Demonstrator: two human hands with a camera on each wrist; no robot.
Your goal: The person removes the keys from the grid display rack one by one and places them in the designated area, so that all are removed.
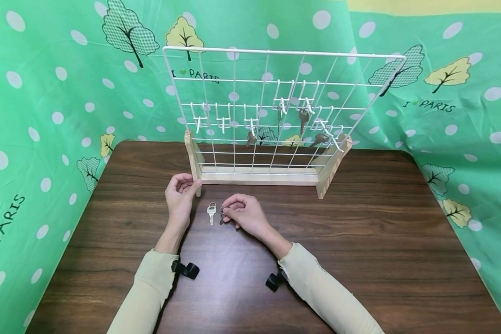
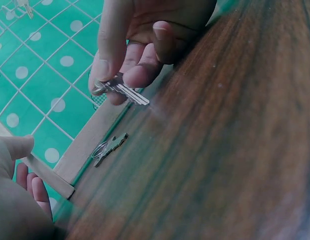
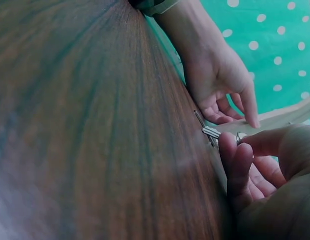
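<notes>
My right hand pinches a silver key by its head between thumb and fingers, close over the table, with the blade sticking out. Just left of it in the head view, a second silver key with a small ring lies flat on the wood. At the rack's left end, my left hand grips the wooden side foot, thumb on the near side and fingers behind. The white wire rack stands upright on its wooden base.
Several white hooks hang on the wire grid. Some carry keys, such as a dark key and another key at the right. A brown wooden table lies beneath, and a green printed cloth surrounds its back and sides.
</notes>
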